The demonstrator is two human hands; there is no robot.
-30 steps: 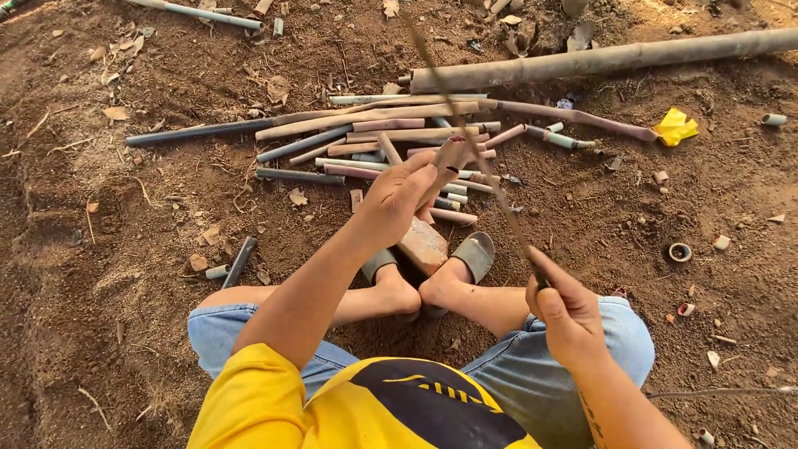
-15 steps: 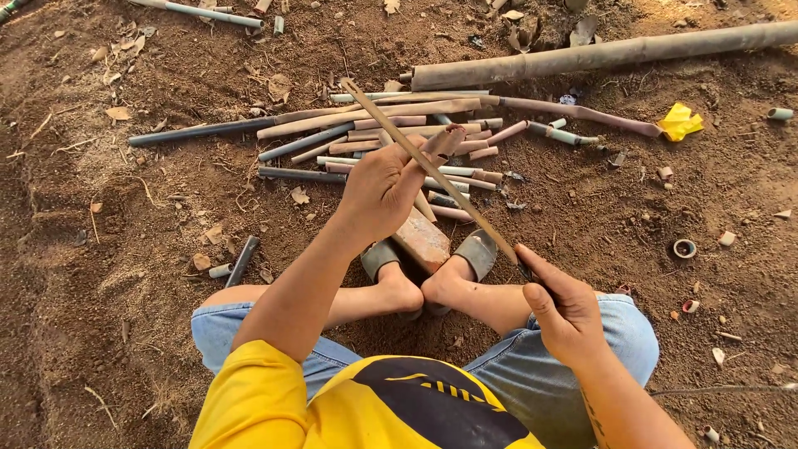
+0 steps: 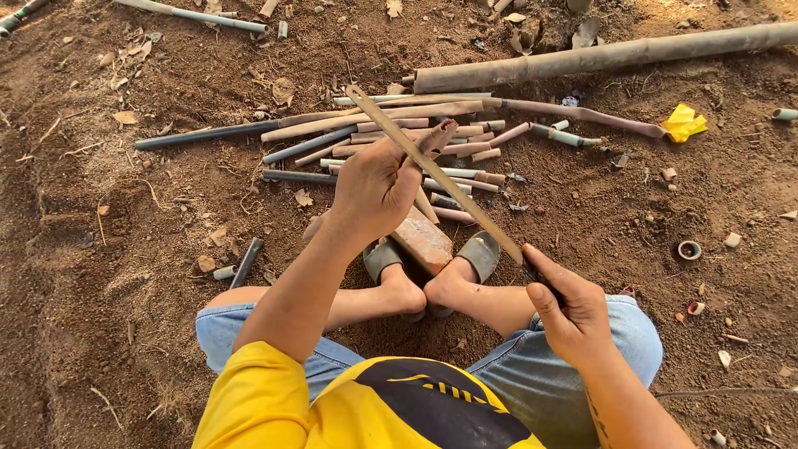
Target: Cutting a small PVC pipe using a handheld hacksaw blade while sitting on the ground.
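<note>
Nearest the camera is the person's own body: a yellow shirt (image 3: pixel 366 407) and blue jeans (image 3: pixel 573 366), with legs folded and bare feet in grey sandals (image 3: pixel 486 254) on the dirt ground (image 3: pixel 100 274).

The right hand (image 3: pixel 569 312) sits just above the right knee. Its grip is closed on the handle of a long, thin blade (image 3: pixel 432 170), thumb lying along the top. The blade runs up and away to the left, crossing in front of the left hand.

The left hand (image 3: pixel 378 187) is raised above the feet, its grip wrapped around a short pinkish piece of pipe (image 3: pixel 438 137) that stands tilted. The blade rests against this piece near its top end. Just beneath the left hand, a reddish brick (image 3: pixel 424 241) lies between the sandals.

Beyond the hands, a heap of cut pipe lengths (image 3: pixel 391 125), grey and pinkish brown, lies spread across the ground. A dark short pipe (image 3: pixel 247 262) lies by the left knee. To the right of the heap is a crumpled yellow wrapper (image 3: pixel 683 123), and nearer, a small pipe ring (image 3: pixel 689 249). Farthest off, a thick long pipe (image 3: pixel 615 56) runs toward the upper right corner, and a thin grey one (image 3: pixel 195 15) lies at the top left.
</note>
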